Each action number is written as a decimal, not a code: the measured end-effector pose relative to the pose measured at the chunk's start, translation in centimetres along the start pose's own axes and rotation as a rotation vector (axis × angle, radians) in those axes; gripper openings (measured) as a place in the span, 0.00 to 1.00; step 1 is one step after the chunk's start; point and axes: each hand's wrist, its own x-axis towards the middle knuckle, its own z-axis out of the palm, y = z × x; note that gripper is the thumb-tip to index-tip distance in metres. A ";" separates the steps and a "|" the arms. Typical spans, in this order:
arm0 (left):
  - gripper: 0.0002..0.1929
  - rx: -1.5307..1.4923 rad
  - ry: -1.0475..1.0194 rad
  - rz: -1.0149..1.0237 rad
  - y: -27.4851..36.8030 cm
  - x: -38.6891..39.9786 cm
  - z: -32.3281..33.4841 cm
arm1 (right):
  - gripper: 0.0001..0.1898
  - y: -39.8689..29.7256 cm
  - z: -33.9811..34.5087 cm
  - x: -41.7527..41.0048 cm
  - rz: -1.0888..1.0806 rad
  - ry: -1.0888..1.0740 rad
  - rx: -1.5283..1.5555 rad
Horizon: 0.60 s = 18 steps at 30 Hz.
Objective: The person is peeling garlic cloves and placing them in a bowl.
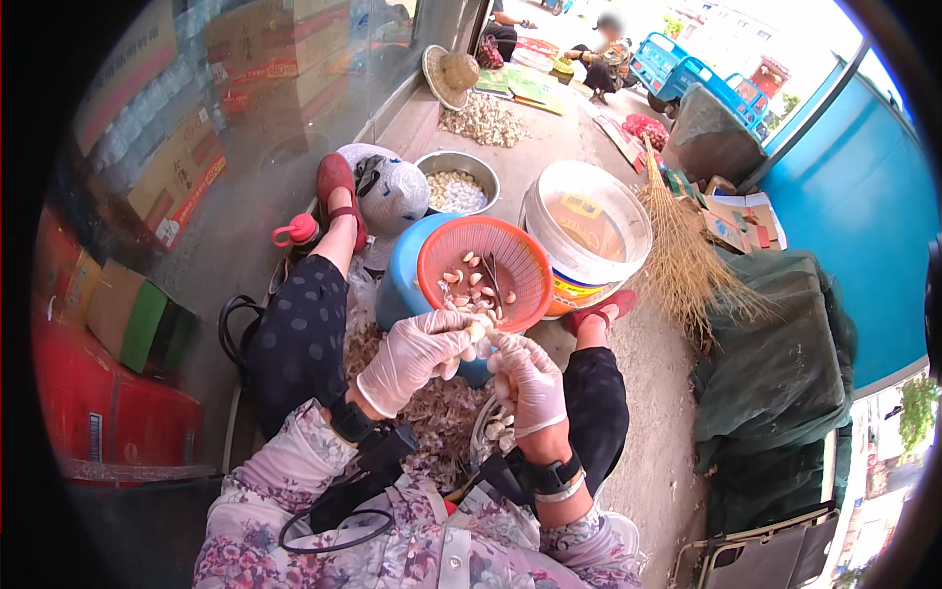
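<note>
My left hand [416,357], in a thin translucent glove, pinches a pale garlic clove [480,333]. My right hand [526,383], gloved the same way, has its fingertips closed on the right side of that clove. Both hands are over the near rim of an orange plastic colander [543,298], which holds several unpeeled cloves [475,278] and a thin dark stick. A blue bucket [397,283] stands under the colander. Below my hands lies a heap of garlic skins [441,420]. Beside it, partly hidden by my right forearm, is a container with white garlic [500,431].
A metal basin [489,171] of peeled cloves stands ahead, with a straw hat [449,73] and heaped garlic [482,121] beyond. White buckets [541,213] and a twig broom [681,243] are to the right. Glass [294,110] borders the left. Two people sit farther off.
</note>
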 end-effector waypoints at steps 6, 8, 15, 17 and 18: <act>0.12 0.061 -0.024 -0.063 -1.1 0.0 0.2 | 0.06 1.6 -0.1 0.5 0.071 0.043 0.022; 0.12 0.030 -0.034 -0.089 -0.7 0.5 0.1 | 0.05 1.7 -0.2 0.8 0.072 0.059 0.004; 0.11 -0.030 0.013 -0.098 -1.5 0.5 0.7 | 0.05 3.0 -0.3 1.5 -0.039 0.142 -0.041; 0.10 -0.062 0.066 -0.091 -2.0 0.6 0.7 | 0.05 3.6 -0.2 1.5 -0.078 0.160 -0.082; 0.09 -0.038 0.101 -0.101 -1.9 0.3 1.0 | 0.04 3.5 0.1 1.2 -0.067 0.168 -0.072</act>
